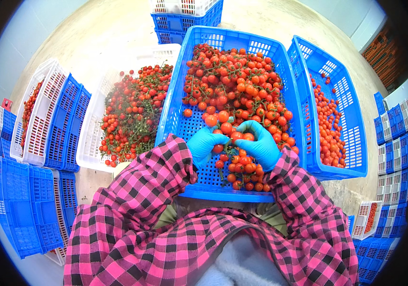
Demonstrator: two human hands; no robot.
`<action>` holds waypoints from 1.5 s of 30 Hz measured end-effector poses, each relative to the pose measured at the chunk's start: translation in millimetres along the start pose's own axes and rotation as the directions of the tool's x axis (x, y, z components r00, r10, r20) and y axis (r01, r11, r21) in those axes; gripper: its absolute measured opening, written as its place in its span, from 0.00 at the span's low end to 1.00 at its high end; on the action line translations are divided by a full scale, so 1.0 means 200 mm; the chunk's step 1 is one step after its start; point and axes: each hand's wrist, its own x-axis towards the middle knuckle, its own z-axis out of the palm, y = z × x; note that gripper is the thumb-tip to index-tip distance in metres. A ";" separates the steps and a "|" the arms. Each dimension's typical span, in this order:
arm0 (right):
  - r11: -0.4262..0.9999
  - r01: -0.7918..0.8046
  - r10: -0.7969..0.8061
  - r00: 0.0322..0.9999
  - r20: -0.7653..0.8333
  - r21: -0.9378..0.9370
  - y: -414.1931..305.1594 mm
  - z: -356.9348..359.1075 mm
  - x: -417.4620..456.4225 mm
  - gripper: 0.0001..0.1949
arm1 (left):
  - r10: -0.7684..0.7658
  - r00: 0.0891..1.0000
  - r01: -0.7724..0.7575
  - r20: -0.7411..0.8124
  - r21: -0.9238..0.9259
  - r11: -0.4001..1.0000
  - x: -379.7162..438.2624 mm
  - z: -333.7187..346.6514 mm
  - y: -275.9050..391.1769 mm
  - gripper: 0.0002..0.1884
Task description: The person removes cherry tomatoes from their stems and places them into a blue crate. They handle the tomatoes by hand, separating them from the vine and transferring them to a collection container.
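Observation:
A blue plastic crate [222,195] stands before me, heaped with red cherry tomatoes [232,71] on green stems. Both my hands wear light-blue gloves and meet over its near half. My left hand [204,144] is closed around the left side of a tomato cluster [237,136]. My right hand [259,144] pinches the same cluster from the right, thumb and fingers at its tomatoes. The fingertips are partly hidden by the fruit. Below my hands, more tomatoes on the vine [247,169] lie on the perforated crate floor.
A white crate [91,143] on the left holds tomatoes mixed with green stems. On the right, a blue crate [347,171] holds loose tomatoes. Stacked blue and white crates stand at far left [28,207], at the back [186,21] and at far right [393,153].

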 end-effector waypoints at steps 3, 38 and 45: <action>0.870 -0.268 0.264 0.962 0.067 0.414 -0.04 -0.07 0.00 0.14 | -0.032 0.997 0.033 0.070 -0.006 0.999 0.00 0.00 0.01 0.32; 0.903 -0.259 0.232 0.966 0.117 0.344 -0.03 -0.05 0.01 0.15 | 0.214 0.977 -0.197 -0.003 0.384 0.902 0.02 0.01 -0.03 0.27; 0.969 -0.084 0.100 0.993 -0.060 0.232 0.03 0.04 0.04 0.14 | 0.197 0.980 -0.188 0.018 0.395 0.899 0.01 0.03 -0.06 0.25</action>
